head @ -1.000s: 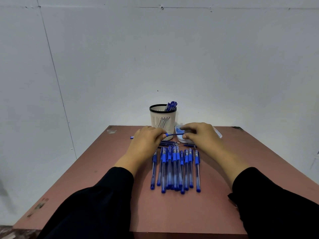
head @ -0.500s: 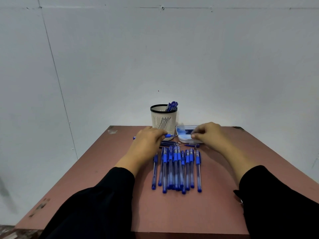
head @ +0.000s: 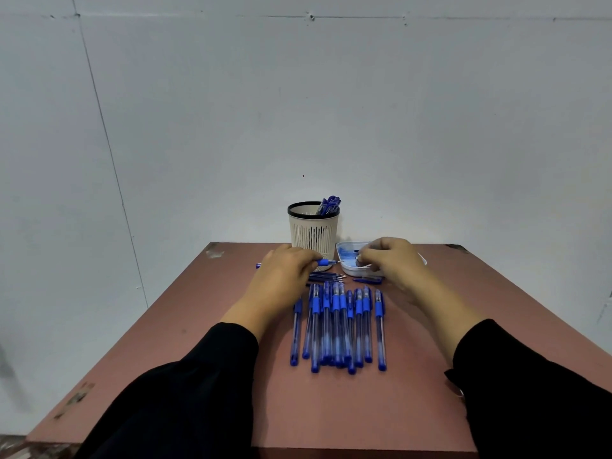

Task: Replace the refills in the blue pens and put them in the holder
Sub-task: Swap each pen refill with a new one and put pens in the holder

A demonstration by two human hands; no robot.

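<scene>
Both hands (head: 284, 279) forward; pen (head: 326, 262) gripped

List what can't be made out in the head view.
- Tray contents: hidden by the right hand, and blurred.
- What the right hand's fingers pinch: too small.
- Pen barrel: covered by the left hand.
- Holder: pen count hidden by its wall.

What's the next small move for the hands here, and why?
Probably lift a cap from the white tray and fit it on the pen. The right hand reaches into the tray, fingers curled at something too small to identify. The left hand grips a pen with its tip bare, pointing at the tray. Then it can go in the holder.
</scene>
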